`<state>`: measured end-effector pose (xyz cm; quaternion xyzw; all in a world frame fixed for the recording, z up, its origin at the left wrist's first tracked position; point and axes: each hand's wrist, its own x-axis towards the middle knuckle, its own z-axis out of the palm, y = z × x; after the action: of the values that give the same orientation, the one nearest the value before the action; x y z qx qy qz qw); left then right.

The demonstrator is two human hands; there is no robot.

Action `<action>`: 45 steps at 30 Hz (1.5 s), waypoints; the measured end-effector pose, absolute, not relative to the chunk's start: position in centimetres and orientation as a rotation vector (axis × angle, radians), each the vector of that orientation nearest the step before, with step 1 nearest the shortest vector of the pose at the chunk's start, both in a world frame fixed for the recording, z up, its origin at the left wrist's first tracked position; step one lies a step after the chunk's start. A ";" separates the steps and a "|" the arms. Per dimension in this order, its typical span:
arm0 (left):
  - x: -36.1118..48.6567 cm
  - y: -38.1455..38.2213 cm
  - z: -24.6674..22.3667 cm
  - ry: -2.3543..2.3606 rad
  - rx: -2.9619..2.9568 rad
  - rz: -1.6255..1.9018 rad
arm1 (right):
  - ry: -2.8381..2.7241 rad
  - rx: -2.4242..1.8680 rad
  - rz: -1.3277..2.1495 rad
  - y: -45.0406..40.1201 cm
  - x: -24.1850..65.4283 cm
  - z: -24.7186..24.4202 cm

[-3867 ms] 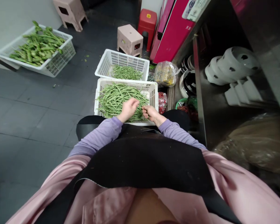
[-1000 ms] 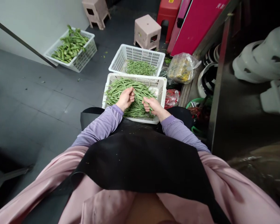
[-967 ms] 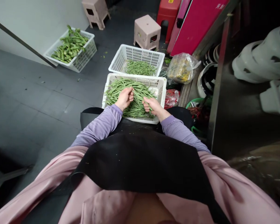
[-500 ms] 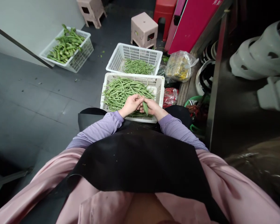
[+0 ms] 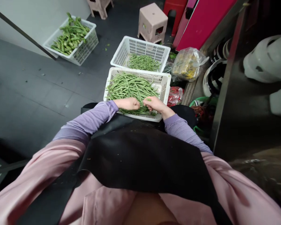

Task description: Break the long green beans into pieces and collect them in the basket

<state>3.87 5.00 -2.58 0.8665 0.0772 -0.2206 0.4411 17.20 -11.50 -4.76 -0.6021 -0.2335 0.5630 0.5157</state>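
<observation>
Long green beans (image 5: 131,86) lie heaped in the near white basket (image 5: 167,89), which sits by my lap. Over the front part of the heap, my left hand (image 5: 131,103) is closed, its fingers curled; what it holds, if anything, is hidden. Just right of it, my right hand (image 5: 153,103) is closed around green beans, with a bit of green showing at the top of the fist. A small gap separates the two hands. Behind, a second white basket (image 5: 150,48) holds a smaller pile of green beans (image 5: 144,62).
A third white basket (image 5: 86,47) with thick green vegetables stands at the far left. Behind the baskets is a pink stool (image 5: 153,23). Plastic bags (image 5: 188,64), a green tub (image 5: 204,100) and a dark metal counter (image 5: 236,115) are on the right.
My hands have moved apart; the left turned knuckles up and shifted slightly left. The green bundle that stuck out between them no longer shows there. The view has shifted a little.
</observation>
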 end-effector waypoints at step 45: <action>4.6 5.1 -2.8 0.437 1.425 -0.160 | -0.184 -1.267 0.727 -10.4 19.0 -4.0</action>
<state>4.62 5.13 -2.78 0.6476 0.1984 -0.0727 0.7321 19.01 -10.43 -3.97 -0.5778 -0.0840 0.3317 0.7410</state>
